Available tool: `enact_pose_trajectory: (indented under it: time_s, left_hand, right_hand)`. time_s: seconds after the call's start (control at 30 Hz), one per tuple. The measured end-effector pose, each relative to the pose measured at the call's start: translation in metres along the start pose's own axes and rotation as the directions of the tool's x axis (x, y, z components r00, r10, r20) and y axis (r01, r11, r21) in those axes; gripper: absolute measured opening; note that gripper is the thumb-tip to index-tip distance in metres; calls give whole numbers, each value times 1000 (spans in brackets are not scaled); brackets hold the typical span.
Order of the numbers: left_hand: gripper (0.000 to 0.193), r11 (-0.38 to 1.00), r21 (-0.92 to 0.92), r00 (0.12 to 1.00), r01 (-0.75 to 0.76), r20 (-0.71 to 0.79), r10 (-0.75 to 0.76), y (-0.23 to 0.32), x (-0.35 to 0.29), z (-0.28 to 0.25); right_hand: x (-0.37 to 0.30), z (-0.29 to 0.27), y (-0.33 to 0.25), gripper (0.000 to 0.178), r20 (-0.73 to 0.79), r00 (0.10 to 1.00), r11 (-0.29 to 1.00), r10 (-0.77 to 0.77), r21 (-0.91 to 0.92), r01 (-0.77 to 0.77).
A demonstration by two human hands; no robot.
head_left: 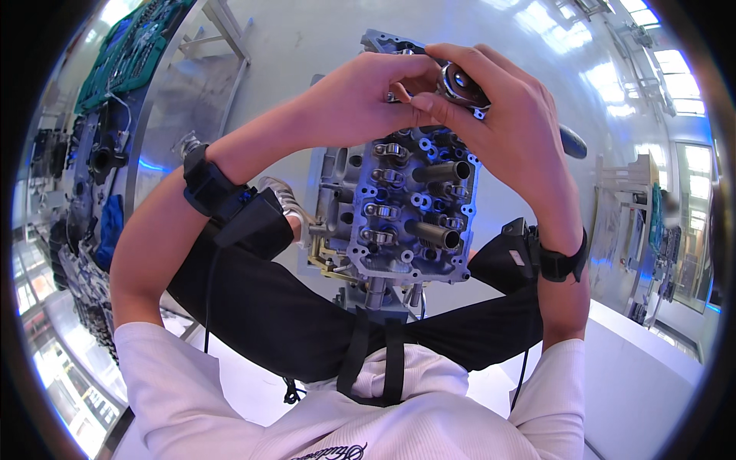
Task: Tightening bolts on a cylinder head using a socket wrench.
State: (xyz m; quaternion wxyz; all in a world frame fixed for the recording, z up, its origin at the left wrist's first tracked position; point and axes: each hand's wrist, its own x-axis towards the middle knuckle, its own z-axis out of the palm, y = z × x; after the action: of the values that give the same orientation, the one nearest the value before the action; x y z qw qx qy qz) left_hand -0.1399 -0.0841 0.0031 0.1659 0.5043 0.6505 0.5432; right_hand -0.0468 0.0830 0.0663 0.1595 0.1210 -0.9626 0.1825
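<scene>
Bare cast aluminium makes up the cylinder head (406, 207), which stands on a stand in the middle of the view, just above the person's chest, its open face showing rows of rocker arms and two steel tubes set across it. Both hands meet at the far end of the cylinder head. The right hand (510, 123) wraps its fingers (429, 103) closed around a ratchet wrench (462, 86), whose round chrome head sits just over the far edge of the cylinder head; the dark blue handle (573, 142) of the wrench sticks out past the palm, to the right of the cylinder head. The left hand (360, 100) is curled beside it, its fingertips pressed against the head of the ratchet wrench and the right thumb, so the two hands touch; whether the left fingers actually grip anything underneath I cannot tell. Each wrist carries a black strap: the left wristband (207, 188) lies to the left of the cylinder head, the right wristband (563, 264) to its right and lower. A black harness (307, 314) crosses the white shirt (253, 399) just below the cylinder head. Well to the left of the cylinder head, a counter (84, 199) holds dark engine parts and a green tray of tools (130, 54).
</scene>
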Motion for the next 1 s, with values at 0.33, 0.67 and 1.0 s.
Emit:
enact_pose_trajectory:
  time_s: [0.33,0.67,1.0]
  left_hand:
    - [22,990,72,993,119,6,-120,-2,-3,3]
    - [25,980,-172,990,-105,71,119,-14,-7,16]
    - [26,983,-71,985,169,34,-167,-11,-5,24]
  right_hand:
    - [-56,-67,-13,48,76,993,966,93,-247,-71]
    - [-9,-24,-63,63,296,936,964,-191,235,123]
    - [28,-34,-39,54,205,978,919,35,-391,49]
